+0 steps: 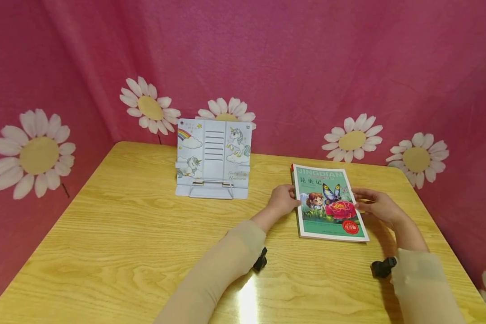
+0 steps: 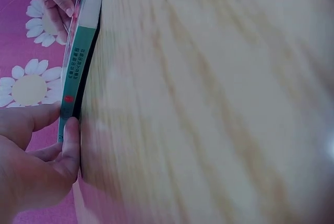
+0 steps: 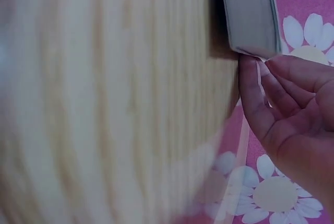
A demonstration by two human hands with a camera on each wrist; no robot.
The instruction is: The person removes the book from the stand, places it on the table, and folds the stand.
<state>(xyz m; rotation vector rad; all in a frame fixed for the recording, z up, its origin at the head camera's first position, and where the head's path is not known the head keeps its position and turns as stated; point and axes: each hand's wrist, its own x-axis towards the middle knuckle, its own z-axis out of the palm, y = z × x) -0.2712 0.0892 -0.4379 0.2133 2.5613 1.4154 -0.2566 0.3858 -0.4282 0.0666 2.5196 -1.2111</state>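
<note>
A paperback book (image 1: 328, 216) with a green illustrated cover lies face up on the right side of the table, its spine to the left. At the spine edge my left hand (image 1: 282, 200) pinches the book between thumb and fingers; the green spine (image 2: 78, 67) shows in the left wrist view. On the opposite edge my right hand (image 1: 380, 207) holds the book by its page side, thumb near the cover. Dark shadow lies under the book's edge in both wrist views, and I cannot tell whether it is raised.
A white metal book stand (image 1: 214, 157) with unicorn pictures stands upright at the table's back, left of the book. The wooden table (image 1: 146, 252) meets a pink curtain (image 1: 287, 67) with daisies behind and at both sides. Black wrist cameras (image 1: 261, 260) hang by both sleeves.
</note>
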